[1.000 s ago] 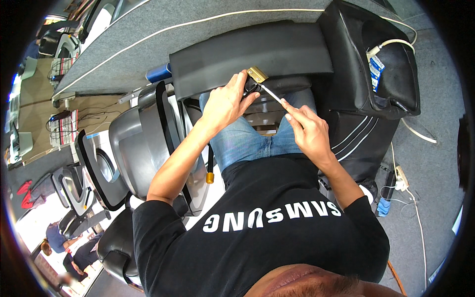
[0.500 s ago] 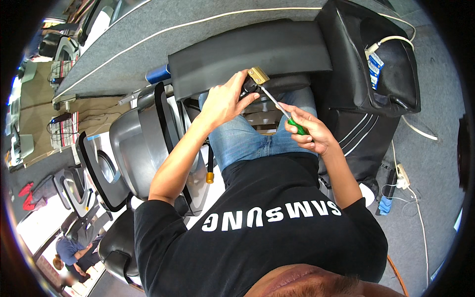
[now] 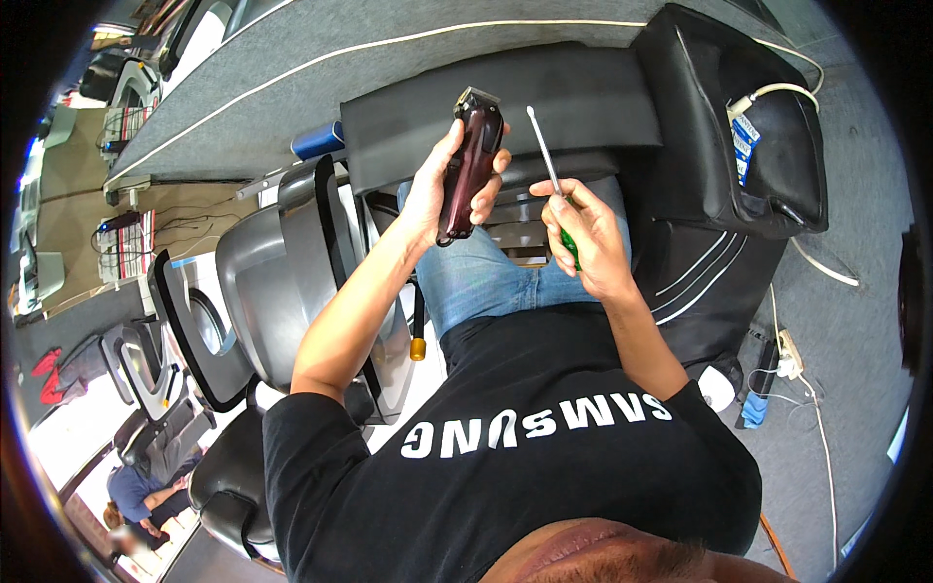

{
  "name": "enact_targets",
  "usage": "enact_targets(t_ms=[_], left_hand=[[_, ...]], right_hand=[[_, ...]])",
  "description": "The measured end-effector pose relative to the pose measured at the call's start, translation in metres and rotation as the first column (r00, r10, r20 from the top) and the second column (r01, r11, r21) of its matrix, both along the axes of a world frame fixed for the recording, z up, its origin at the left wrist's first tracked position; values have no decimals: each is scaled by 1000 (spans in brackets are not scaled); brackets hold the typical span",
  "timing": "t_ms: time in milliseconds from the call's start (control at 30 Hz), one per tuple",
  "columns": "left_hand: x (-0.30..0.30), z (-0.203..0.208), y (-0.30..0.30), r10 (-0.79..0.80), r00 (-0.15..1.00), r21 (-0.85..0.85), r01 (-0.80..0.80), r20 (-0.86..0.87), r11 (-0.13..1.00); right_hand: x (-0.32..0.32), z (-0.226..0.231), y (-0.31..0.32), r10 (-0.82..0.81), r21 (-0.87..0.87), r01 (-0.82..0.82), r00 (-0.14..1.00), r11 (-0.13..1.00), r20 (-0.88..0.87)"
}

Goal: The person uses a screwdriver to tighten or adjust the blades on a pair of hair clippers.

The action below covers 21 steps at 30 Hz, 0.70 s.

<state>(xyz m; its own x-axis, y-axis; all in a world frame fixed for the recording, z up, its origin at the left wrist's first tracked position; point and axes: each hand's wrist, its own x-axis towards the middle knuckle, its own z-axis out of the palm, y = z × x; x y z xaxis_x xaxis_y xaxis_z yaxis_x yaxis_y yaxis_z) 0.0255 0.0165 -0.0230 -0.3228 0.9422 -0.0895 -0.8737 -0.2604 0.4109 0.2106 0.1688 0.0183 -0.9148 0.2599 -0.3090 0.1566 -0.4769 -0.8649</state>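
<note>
A dark red, glossy hair clipper [image 3: 471, 175] with a metal blade at its far end lies in my left hand [image 3: 434, 185]. My left fingers wrap round its body, and its long face is turned up. In my right hand [image 3: 590, 238] is a screwdriver [image 3: 544, 146] with a green handle, mostly hidden by my fingers. Its metal shaft points away from me. The screwdriver's tip is apart from the clipper, a little to the right of the blade. Both hands are above my lap, in front of a black padded bench.
The black bench [image 3: 573, 87] runs across ahead, with a blue cylindrical thing [image 3: 317, 142] at its left end. On the right stands a black armchair [image 3: 685, 126] holding a white cable and blue packets [image 3: 742, 146]. A grey salon chair [image 3: 262, 301] is at my left. Farther left sits another person [image 3: 141, 496].
My left hand has turned the clipper so its long dark red face shows. The screwdriver has come away from the blade, and its shaft has swung more upright.
</note>
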Motion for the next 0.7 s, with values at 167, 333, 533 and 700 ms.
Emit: enact_targets(t_ms=[167, 333, 533, 700], left_hand=[[7, 16, 10, 101, 977, -235, -145, -188, 961], [1, 5, 7, 83, 981, -188, -115, -173, 975], [-3, 5, 6, 57, 992, -107, -70, -117, 992], [-6, 1, 4, 50, 997, -67, -54, -50, 996]], right_hand=[[-3, -5, -9, -6, 5, 6, 1000, 1000, 6], [-2, -5, -15, 36, 145, -40, 999, 989, 32], [1, -2, -20, 44, 177, -52, 998, 983, 48], [1, 0, -20, 55, 176, -60, 998, 983, 34]])
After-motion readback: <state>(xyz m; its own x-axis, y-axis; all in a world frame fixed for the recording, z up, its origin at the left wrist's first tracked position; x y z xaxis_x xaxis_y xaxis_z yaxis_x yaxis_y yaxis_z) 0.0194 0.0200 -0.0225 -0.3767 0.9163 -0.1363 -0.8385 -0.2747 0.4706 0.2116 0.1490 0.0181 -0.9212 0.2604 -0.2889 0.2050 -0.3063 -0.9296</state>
